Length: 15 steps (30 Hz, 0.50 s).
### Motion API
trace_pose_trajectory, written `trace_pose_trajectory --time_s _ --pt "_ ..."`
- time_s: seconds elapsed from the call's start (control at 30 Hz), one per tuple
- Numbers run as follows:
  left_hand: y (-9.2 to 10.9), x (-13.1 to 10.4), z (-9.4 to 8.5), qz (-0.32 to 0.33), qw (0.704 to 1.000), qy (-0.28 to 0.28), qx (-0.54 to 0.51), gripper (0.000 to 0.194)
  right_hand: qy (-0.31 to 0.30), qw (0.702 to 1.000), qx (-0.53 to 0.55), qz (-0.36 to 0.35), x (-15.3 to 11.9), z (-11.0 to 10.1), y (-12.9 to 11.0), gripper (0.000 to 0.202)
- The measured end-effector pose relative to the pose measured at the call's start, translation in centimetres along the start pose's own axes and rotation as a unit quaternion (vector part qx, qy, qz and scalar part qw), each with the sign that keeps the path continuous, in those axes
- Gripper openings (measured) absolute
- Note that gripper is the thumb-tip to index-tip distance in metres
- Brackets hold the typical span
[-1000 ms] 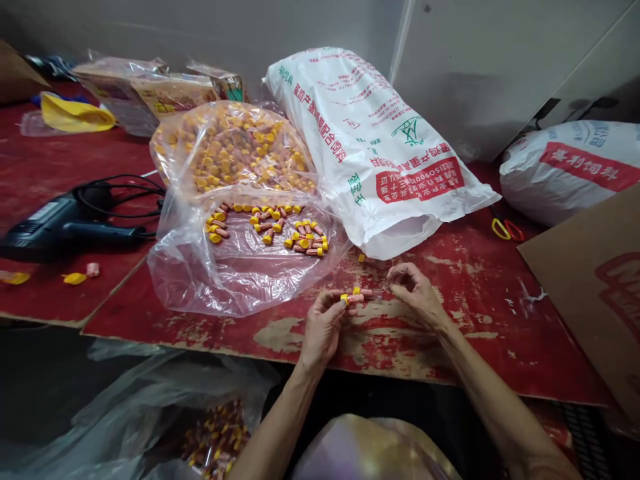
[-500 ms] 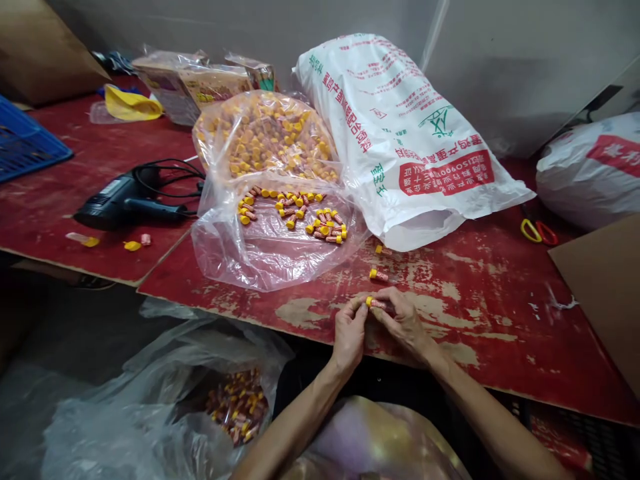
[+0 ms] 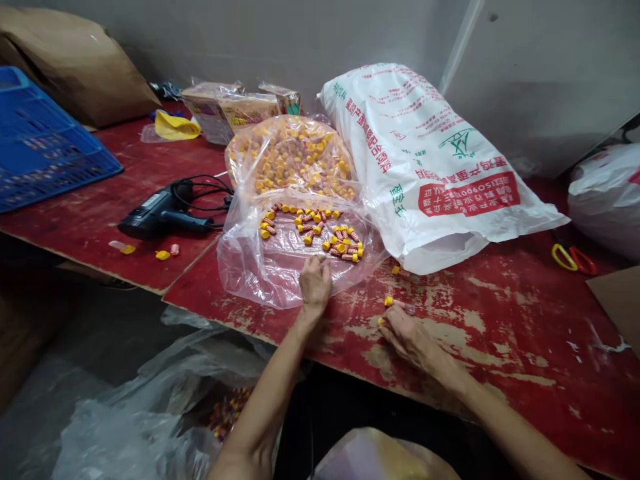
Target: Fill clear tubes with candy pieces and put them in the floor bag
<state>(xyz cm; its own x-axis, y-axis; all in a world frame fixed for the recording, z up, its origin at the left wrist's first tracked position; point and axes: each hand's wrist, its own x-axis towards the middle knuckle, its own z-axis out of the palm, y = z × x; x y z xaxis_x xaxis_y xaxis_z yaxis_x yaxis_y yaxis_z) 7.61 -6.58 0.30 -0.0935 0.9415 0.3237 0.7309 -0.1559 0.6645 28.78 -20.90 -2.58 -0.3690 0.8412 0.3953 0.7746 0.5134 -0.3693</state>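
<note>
My left hand (image 3: 316,283) is over the front of a clear plastic bag (image 3: 273,287), just short of a loose group of small yellow-capped tubes (image 3: 345,243) with red-and-white patterned bodies. Its fingers point away and are partly hidden, so their grip does not show. Near the table's front edge, my right hand (image 3: 407,333) pinches one yellow-capped tube (image 3: 381,322), of which mainly the cap shows. Just beyond those fingers another such tube (image 3: 389,301) lies on the red table (image 3: 500,333). The back of the clear bag bulges with many more of them.
A large white printed sack (image 3: 450,160) lies right of the clear bag. To the left are a heat gun (image 3: 160,210) with its cord and a blue crate (image 3: 45,147). Scissors (image 3: 575,260) lie at right. Below the table edge hangs a plastic bag (image 3: 130,433) with more tubes.
My left hand has let go of the tube both hands held and moved forward and left onto the clear bag. My right hand keeps its tube, slightly lower. The view has shifted left.
</note>
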Motion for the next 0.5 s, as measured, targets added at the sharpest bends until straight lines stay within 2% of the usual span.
trace_pose_trajectory --time_s 0.07,0.17,0.23,0.3,0.37,0.43,0.5 --pt "-1.1 2.8 1.1 -0.012 0.998 -0.004 0.055 0.027 0.048 0.998 -0.017 -0.023 0.6 0.5 -0.2 0.018" --pt "-1.7 5.8 2.9 0.002 0.992 -0.041 0.117 0.027 0.105 0.990 -0.073 -0.062 1.0 1.1 -0.7 0.028" --pt "-2.0 6.9 3.7 0.021 0.990 -0.057 0.127 0.024 0.104 0.987 -0.104 -0.059 1.0 1.0 -0.7 0.032" --pt "-2.2 7.2 3.9 0.022 0.994 -0.041 0.103 0.023 0.102 0.987 -0.118 -0.043 1.1 0.2 0.3 0.029" --pt "-2.5 6.8 3.3 0.003 0.999 0.008 0.050 0.026 0.126 0.982 -0.139 0.005 1.9 -1.2 2.7 0.026" --pt "-2.6 5.4 2.2 -0.028 0.997 0.065 -0.028 0.027 0.151 0.966 -0.182 0.108 3.7 -3.0 6.6 0.026" --pt "-2.2 3.1 0.8 -0.063 0.987 0.102 -0.109 0.027 0.105 0.935 -0.228 0.252 6.3 -4.6 11.3 0.030"
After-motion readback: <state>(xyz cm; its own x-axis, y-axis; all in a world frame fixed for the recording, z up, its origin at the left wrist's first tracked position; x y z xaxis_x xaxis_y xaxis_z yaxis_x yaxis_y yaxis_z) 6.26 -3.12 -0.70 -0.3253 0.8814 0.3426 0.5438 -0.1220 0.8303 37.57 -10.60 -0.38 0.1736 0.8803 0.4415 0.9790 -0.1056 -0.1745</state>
